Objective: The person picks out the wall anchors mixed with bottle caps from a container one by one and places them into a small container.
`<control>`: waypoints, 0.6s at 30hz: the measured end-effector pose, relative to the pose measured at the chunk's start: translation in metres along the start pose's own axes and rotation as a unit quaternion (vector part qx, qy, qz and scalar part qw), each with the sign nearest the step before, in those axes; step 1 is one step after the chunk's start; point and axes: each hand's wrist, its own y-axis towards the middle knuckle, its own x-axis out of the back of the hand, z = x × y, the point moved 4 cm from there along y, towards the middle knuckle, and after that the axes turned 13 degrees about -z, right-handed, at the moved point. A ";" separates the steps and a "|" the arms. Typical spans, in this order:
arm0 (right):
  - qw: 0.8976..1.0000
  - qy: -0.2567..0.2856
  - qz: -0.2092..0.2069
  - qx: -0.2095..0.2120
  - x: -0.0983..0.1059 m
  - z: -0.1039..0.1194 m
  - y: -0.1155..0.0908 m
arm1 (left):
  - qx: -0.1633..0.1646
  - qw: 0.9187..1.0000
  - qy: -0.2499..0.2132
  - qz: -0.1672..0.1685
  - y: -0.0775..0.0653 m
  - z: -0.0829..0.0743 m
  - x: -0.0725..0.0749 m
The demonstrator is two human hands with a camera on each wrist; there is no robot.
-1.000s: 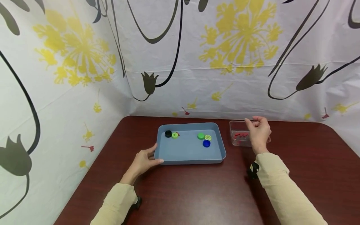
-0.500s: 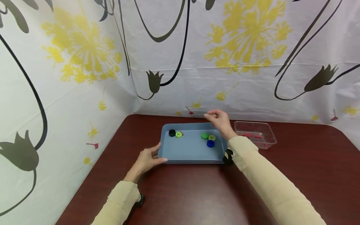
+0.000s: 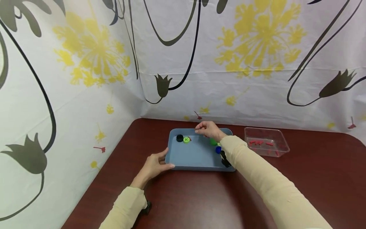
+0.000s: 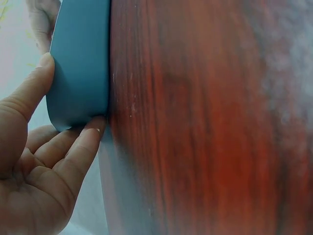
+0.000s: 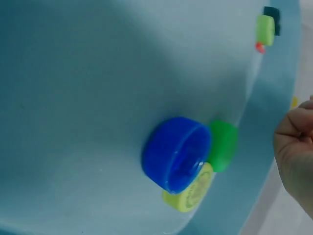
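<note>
My left hand (image 3: 152,165) grips the near left corner of a blue-grey tray (image 3: 197,159), its thumb on the near wall. In the left wrist view its fingers (image 4: 73,152) press the tray's outside. Over the tray's far part hovers my right hand (image 3: 210,129), thumb and fingertips pinched together; any small piece there is mostly hidden, with a hint of red at the right wrist view's edge. A black cap (image 3: 179,138) and a lime cap (image 3: 186,140) lie far left, a red bit (image 3: 190,138) beside them. Blue (image 5: 171,156), green (image 5: 223,146) and yellow (image 5: 188,198) caps cluster on the right.
A clear plastic box (image 3: 281,149) stands right of the tray, several small red pieces (image 3: 257,142) inside. Both rest on a dark red-brown table (image 3: 194,197). A patterned white cloth (image 3: 183,95) hangs behind and to the left.
My right hand has come from the clear box leftward and lowered over the tray's far part. The left hand keeps its hold on the tray corner. The head view has shifted slightly.
</note>
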 end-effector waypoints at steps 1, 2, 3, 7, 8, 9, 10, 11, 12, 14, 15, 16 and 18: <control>1.000 -0.006 0.008 0.001 -0.002 -0.003 0.002 | -0.002 1.000 0.000 0.001 0.000 0.000 0.000; 1.000 -0.013 0.016 0.005 -0.005 -0.005 0.004 | -0.006 1.000 0.001 0.004 -0.001 0.000 0.000; 1.000 -0.018 0.024 0.010 -0.007 -0.008 0.007 | -0.007 1.000 0.003 0.005 -0.001 0.000 0.001; 0.999 -0.034 0.039 0.016 -0.015 -0.017 0.011 | -0.012 1.000 0.004 0.011 -0.002 -0.001 -0.001; 0.998 -0.038 0.041 0.021 -0.016 -0.018 0.012 | -0.011 1.000 0.005 0.011 -0.003 -0.001 -0.001; 0.998 -0.041 0.042 0.025 -0.018 -0.018 0.012 | -0.009 1.000 0.004 0.011 -0.003 0.000 -0.001; 0.998 -0.044 0.042 0.025 -0.020 -0.019 0.013 | -0.010 1.000 0.003 0.011 -0.002 0.000 -0.001; 0.998 -0.048 0.041 0.027 -0.022 -0.020 0.014 | -0.011 1.000 0.003 0.010 -0.002 0.000 -0.001; 0.997 -0.053 0.041 0.029 -0.024 -0.020 0.014 | -0.012 1.000 0.003 0.010 -0.001 0.001 0.000; 0.997 -0.061 0.042 0.031 -0.028 -0.021 0.016 | -0.014 1.000 0.006 0.009 0.000 0.001 0.000; 0.996 -0.065 0.042 0.030 -0.030 -0.021 0.017 | -0.015 1.000 0.006 0.008 0.000 0.002 0.000; 0.996 -0.070 0.043 0.028 -0.032 -0.022 0.018 | -0.016 1.000 0.007 0.008 0.001 0.002 0.000; 0.995 -0.081 0.048 0.032 -0.034 -0.021 0.019 | -0.021 1.000 0.007 0.009 0.001 0.001 0.000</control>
